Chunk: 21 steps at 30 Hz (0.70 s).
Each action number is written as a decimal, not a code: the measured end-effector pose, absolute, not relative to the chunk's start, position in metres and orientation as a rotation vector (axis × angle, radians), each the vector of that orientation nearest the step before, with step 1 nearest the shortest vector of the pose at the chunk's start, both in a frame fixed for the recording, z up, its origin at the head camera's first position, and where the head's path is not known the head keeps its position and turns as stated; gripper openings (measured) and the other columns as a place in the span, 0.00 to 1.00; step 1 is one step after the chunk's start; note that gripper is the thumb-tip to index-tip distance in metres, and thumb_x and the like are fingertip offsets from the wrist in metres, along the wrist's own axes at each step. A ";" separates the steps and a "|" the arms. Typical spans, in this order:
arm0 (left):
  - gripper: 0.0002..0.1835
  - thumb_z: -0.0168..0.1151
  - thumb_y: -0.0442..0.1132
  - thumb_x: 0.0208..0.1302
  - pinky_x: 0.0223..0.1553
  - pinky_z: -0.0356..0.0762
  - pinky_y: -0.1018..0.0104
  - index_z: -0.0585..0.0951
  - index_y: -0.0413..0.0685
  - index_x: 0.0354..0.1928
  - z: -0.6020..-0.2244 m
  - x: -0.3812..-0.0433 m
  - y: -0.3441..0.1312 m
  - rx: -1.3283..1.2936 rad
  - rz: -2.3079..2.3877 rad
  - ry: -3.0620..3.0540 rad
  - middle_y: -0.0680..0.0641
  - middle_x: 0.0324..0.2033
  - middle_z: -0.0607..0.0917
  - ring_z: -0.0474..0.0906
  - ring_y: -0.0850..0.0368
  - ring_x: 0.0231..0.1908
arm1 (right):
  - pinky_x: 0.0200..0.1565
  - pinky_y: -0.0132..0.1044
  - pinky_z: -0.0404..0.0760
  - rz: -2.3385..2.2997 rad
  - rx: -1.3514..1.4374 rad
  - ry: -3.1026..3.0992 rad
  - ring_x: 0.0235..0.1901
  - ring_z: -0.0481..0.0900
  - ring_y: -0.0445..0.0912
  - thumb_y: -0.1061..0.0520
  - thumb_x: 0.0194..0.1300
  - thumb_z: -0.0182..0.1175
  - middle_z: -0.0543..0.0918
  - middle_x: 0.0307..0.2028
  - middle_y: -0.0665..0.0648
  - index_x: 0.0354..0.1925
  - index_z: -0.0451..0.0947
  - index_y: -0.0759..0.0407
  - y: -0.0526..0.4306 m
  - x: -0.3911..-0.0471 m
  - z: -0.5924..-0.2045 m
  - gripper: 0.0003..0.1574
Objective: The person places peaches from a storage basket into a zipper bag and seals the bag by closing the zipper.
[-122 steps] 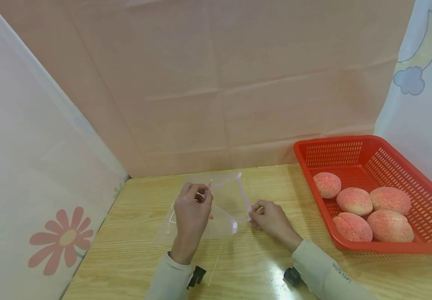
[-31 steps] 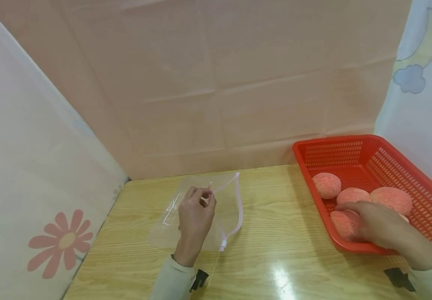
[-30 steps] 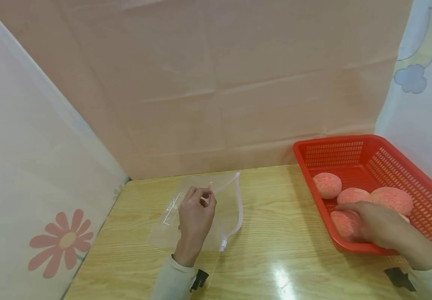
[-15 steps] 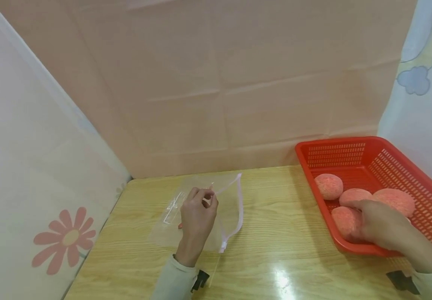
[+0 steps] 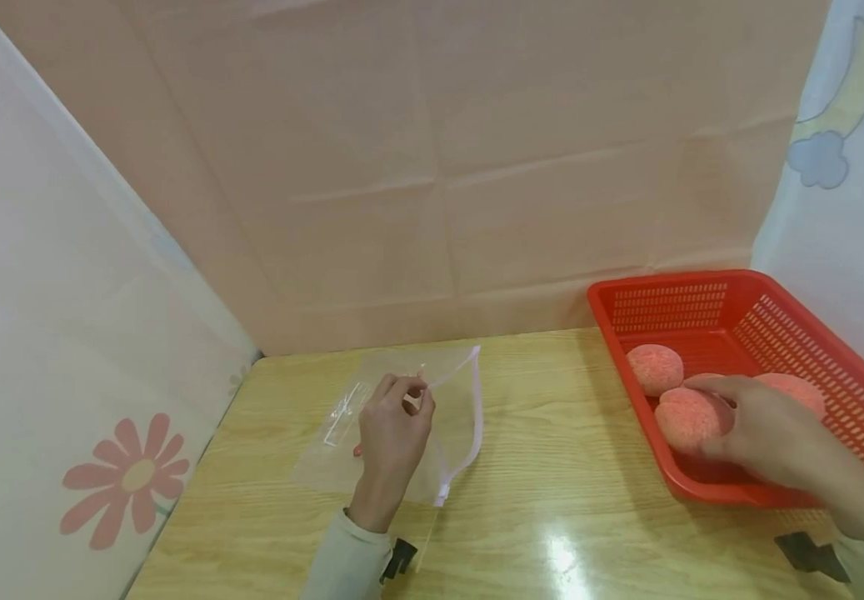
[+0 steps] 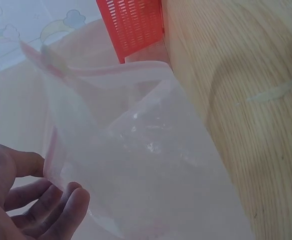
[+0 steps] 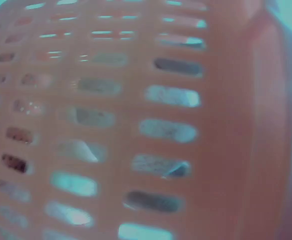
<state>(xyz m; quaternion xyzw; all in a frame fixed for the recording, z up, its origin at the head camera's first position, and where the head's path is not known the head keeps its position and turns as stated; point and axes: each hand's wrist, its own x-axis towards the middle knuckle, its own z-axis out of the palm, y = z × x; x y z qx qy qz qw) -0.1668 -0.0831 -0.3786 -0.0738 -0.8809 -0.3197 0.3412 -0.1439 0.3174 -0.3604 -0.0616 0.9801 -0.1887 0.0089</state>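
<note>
The right hand (image 5: 769, 429) partly hid peaches (image 5: 801, 392), and the head view's edge cut off the basket (image 5: 731, 496). The left hand (image 5: 396, 433) covered part of the bag (image 5: 456, 417). Through the basket, the right wrist view showed only blurred shapes.

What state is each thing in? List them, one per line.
Clear bag: mouth open, edge pinched.
Left hand: pinching the bag.
Gripped peach: in hand; whether lifted, unclear.
Right hand: gripping that peach.
Red basket: upright, uncovered.
Other peaches: lying in the basket.
</note>
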 end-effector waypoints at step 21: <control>0.03 0.66 0.28 0.52 0.17 0.71 0.84 0.85 0.40 0.31 -0.381 -0.167 -0.087 -0.259 -0.883 -2.331 0.47 0.28 0.82 0.79 0.62 0.19 | 0.31 0.38 0.73 -0.806 -0.049 3.140 0.49 0.77 0.64 0.24 0.40 0.68 0.78 0.55 0.68 0.64 0.68 0.50 0.283 -0.137 -0.327 0.58</control>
